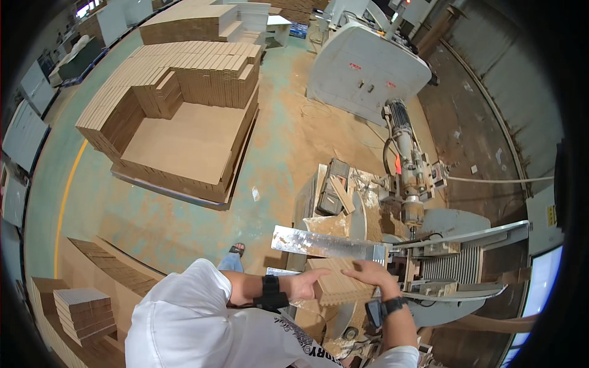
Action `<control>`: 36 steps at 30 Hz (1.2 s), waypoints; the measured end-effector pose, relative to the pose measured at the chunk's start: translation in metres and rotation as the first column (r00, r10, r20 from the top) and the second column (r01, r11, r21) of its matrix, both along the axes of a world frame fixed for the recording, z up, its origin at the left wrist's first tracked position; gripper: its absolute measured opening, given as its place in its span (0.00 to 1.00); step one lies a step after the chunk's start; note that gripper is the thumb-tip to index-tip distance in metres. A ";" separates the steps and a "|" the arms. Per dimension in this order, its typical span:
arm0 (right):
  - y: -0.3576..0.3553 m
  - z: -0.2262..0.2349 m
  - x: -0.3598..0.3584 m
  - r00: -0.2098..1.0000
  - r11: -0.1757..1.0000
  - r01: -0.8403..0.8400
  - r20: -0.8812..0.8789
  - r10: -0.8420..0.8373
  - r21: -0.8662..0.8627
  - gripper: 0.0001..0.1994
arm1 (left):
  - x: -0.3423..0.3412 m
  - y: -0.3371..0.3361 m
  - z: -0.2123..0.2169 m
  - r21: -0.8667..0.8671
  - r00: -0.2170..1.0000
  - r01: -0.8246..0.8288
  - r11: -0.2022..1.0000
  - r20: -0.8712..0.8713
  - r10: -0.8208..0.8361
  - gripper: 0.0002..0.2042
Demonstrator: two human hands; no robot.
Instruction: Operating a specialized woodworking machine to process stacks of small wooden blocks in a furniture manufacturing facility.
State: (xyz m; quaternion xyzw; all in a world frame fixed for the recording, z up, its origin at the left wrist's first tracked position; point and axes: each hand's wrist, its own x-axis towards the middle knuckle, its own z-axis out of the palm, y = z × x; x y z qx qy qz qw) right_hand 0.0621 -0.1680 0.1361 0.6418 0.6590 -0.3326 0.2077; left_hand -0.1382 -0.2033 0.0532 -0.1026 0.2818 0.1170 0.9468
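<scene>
A small stack of light-brown boards (pixel 336 283) with grooved edges lies in front of me, at the feed end of a woodworking machine. My left hand (pixel 302 286) grips its left end, thumb over the upper edge, while the fingers underneath are partly hidden. At the other end my right hand (pixel 372 273) is closed over the stack's far right corner, its fingers resting on the top. Just beyond the boards runs a flat metal guide plate (pixel 316 241), scuffed and dusty. To the right sits a ribbed metal section (pixel 451 265) between two curved rails.
A motor spindle (pixel 408 159) rises behind the guide plate. Beside it are a dark tray (pixel 334 187) and a wood strip (pixel 342 195). Large board stacks (pixel 178 159) stand on a pallet at the left. Another small stack (pixel 84 314) sits at lower left; a big grey machine (pixel 368 73) stands farther back.
</scene>
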 end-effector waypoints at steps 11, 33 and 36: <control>0.018 -0.021 -0.019 0.994 0.999 0.039 -0.103 -0.040 -0.005 0.39 | -0.021 0.025 -0.011 -0.020 0.993 0.046 0.999 -0.110 -0.048 0.20; 0.256 -0.134 -0.445 -0.024 0.530 0.777 -0.857 -0.515 -0.340 0.28 | -0.380 0.354 0.007 0.589 0.491 0.360 0.724 -0.779 0.390 0.36; 0.311 -0.144 -0.487 -0.165 0.508 0.700 -0.806 -0.568 -0.501 0.26 | -0.413 0.400 0.003 0.602 0.793 -0.045 0.797 -0.463 0.395 0.29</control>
